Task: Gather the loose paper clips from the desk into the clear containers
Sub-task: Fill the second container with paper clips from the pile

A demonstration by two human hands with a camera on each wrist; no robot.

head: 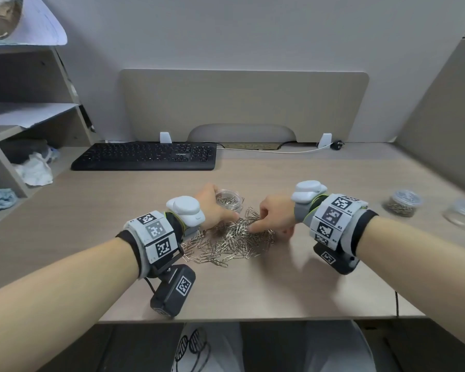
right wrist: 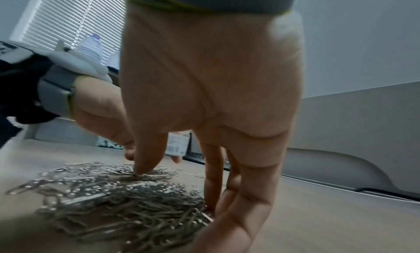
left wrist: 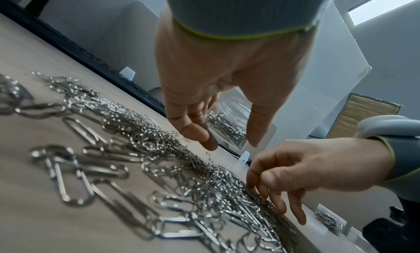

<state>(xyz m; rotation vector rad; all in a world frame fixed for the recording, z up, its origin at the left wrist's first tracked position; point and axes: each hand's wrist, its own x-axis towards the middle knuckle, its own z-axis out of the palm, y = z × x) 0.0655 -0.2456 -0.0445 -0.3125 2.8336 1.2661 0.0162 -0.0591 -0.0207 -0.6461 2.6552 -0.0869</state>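
Only head view shows two jars (head: 402, 203) far right of desk (head: 306, 277).

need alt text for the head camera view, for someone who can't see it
Two hands work at a pile of loose paper clips on a desk: the left hand holds a clear container partly filled with clips, the right hand picks into the pile. Two more clear containers stand at right; a black keyboard lies behind.
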